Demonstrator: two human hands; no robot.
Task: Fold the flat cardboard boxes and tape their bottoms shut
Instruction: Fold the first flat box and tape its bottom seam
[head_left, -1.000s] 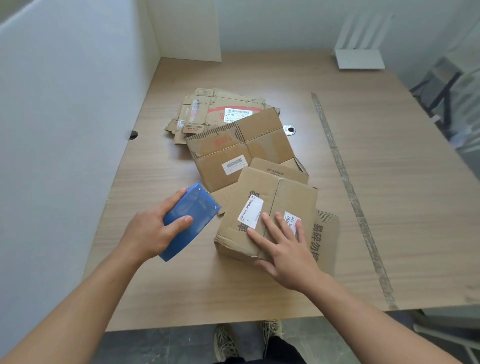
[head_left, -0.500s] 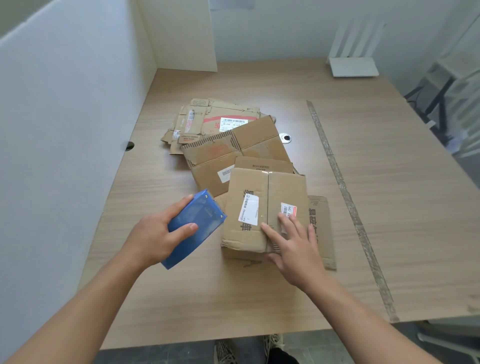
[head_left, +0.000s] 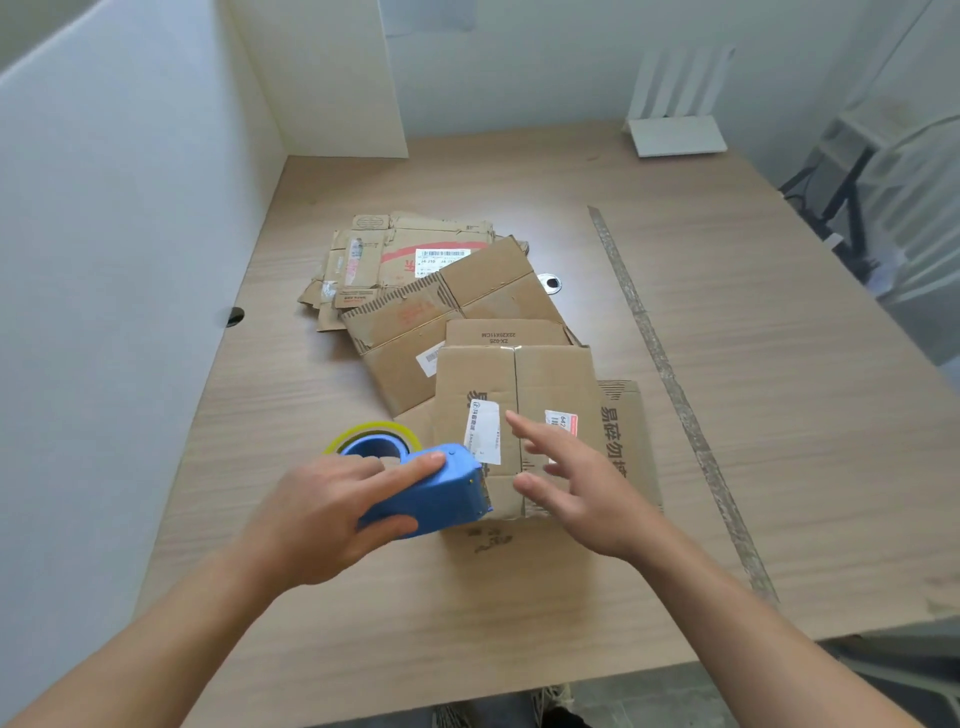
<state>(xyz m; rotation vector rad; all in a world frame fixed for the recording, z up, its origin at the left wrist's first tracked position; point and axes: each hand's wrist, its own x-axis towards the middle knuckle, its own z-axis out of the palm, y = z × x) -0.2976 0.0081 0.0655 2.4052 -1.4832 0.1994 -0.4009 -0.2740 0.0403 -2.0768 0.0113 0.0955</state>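
A folded cardboard box stands bottom up near the table's front, its two flaps meeting along a centre seam, white labels on them. My left hand grips a blue tape dispenser with a yellowish tape roll; its front edge sits at the box's near left edge. My right hand hovers over the box's near right part, fingers spread and straight, holding nothing. Flat cardboard boxes lie stacked behind and under the folded one.
The wooden table has a strip of old tape running front to back on the right. A white partition bounds the left side. A white router stands at the far right; a cable hole lies behind the boxes.
My left hand brought the dispenser rightward to the box's near edge and turned it so the tape roll shows. My right hand lifted off the box flaps and now hovers with spread fingers.
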